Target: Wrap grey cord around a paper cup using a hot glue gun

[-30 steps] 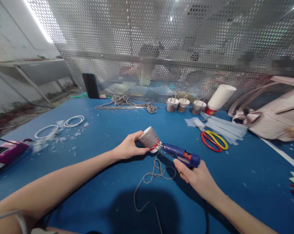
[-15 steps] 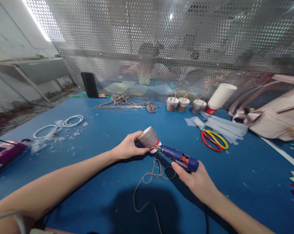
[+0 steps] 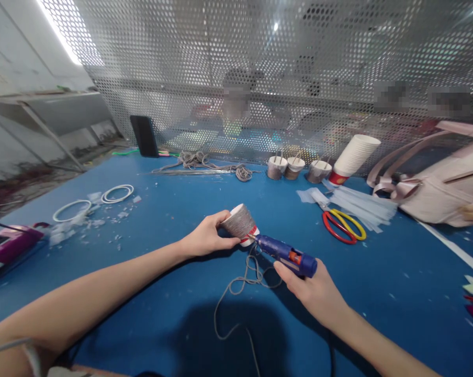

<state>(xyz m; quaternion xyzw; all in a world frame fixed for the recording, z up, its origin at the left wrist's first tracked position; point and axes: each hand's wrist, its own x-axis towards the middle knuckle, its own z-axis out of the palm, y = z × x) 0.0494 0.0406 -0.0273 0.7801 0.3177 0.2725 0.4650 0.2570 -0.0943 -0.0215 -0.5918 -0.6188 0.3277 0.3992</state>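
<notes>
My left hand (image 3: 211, 234) is closed around a paper cup (image 3: 239, 222) wound in grey cord, tilted on its side over the table. Near its base a red and white band of the cup shows bare. My right hand (image 3: 318, 290) grips a blue hot glue gun (image 3: 285, 254), whose nozzle tip is at that band; whether it touches cannot be made out. From the cup a loose grey cord (image 3: 244, 283) trails in loops across the blue table (image 3: 173, 309) toward me.
Scissors (image 3: 340, 226) and clear glue sticks (image 3: 364, 204) lie right. Behind stand a stack of paper cups (image 3: 354, 157), cord-wrapped cups (image 3: 277, 168), grey cord bundles (image 3: 193, 159) and a phone (image 3: 144, 136). White rings (image 3: 116, 193) lie left, a pink bag (image 3: 444, 183) far right. A perforated metal panel (image 3: 181, 78) closes the back.
The glue gun and my right hand have shifted very slightly left along the cup's base. My left hand and the cup hold still.
</notes>
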